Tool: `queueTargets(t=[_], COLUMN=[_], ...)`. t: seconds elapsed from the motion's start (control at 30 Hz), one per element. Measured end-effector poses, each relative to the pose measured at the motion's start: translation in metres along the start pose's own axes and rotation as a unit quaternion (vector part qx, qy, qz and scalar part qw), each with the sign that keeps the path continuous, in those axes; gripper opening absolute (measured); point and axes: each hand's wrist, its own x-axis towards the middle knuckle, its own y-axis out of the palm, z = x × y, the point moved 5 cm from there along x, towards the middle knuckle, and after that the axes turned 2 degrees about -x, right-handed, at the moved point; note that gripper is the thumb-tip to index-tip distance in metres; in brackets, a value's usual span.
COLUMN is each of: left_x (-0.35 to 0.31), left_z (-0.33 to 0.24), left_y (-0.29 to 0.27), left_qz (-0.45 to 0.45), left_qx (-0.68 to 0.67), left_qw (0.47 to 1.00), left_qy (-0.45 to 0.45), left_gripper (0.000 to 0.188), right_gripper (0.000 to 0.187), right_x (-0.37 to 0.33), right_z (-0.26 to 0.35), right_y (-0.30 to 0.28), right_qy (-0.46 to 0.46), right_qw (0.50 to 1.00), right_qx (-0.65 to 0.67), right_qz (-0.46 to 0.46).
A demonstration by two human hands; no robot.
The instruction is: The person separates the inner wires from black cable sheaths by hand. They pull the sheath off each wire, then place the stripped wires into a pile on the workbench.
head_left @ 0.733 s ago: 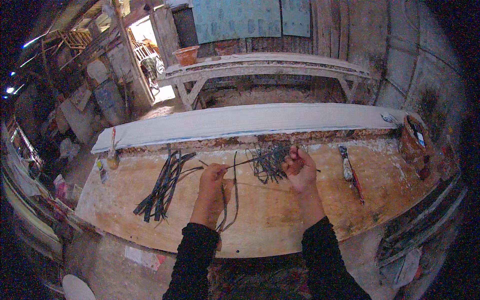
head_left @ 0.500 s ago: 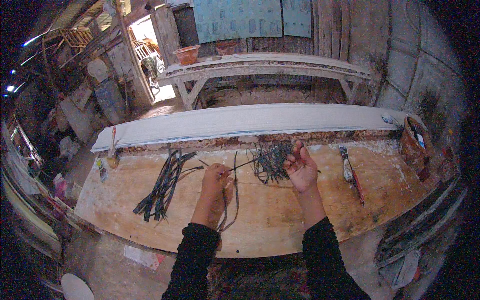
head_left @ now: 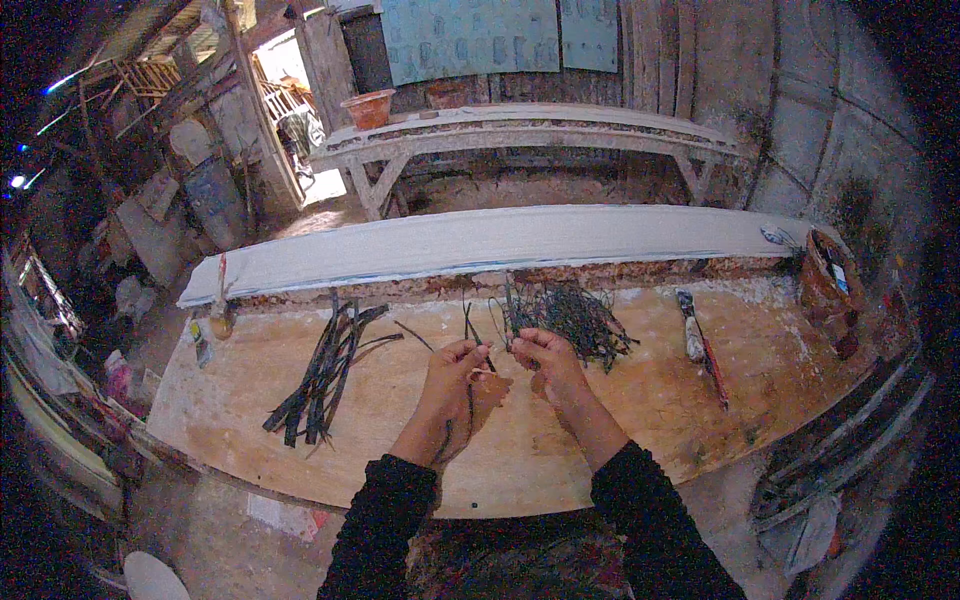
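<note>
My left hand [head_left: 462,378] pinches a thin black strip [head_left: 468,322] whose tail runs down along my wrist. Close beside it, my right hand [head_left: 550,365] has thumb and forefinger closed on another thin black length [head_left: 508,298], which bends in a loop above the fingers. Whether both belong to one strip cannot be made out. Just behind my right hand lies a tangled heap of dark, short strips [head_left: 590,325]. To the left rests a loose bunch of flat black strips [head_left: 325,380]. A single strip [head_left: 410,334] lies between that bunch and my left hand.
The wooden table [head_left: 240,385] carries a long white slab [head_left: 480,240] along its far side. A brush [head_left: 690,330] and a thin red tool [head_left: 716,375] lie at right. Further right stands a brown container [head_left: 828,275]. A white-topped bench [head_left: 560,135] stands behind.
My right hand has come down and left, its raised open fingers now closed in a pinch. My left hand has shifted slightly right, so the hands are close together.
</note>
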Motion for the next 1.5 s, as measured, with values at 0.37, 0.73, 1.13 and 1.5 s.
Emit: queueTargets(t=[0.37,0.73,1.13,1.5], left_x=[0.002,0.003,0.001,-0.008], left_z=[0.008,0.007,0.008,0.002], left_y=[0.007,0.002,0.009,0.010], left_qz=[0.031,0.001,0.030,-0.013], left_qx=[-0.027,-0.014,-0.022,-0.017], left_qw=[0.999,1.000,0.999,1.000], left_qy=[-0.017,0.017,0.005,-0.011], left_gripper=[0.016,0.012,0.020,0.015], right_gripper=[0.007,0.009,0.005,0.014], right_x=[-0.023,-0.012,-0.006,-0.010], right_z=[0.013,-0.001,-0.003,-0.006], right_y=[0.024,0.021,0.012,0.025], right_qy=[-0.018,-0.056,-0.074,-0.067], right_qw=[0.999,0.994,0.979,0.994], right_qx=[-0.050,-0.089,-0.187,-0.074], right_qz=[0.006,0.010,-0.016,0.037])
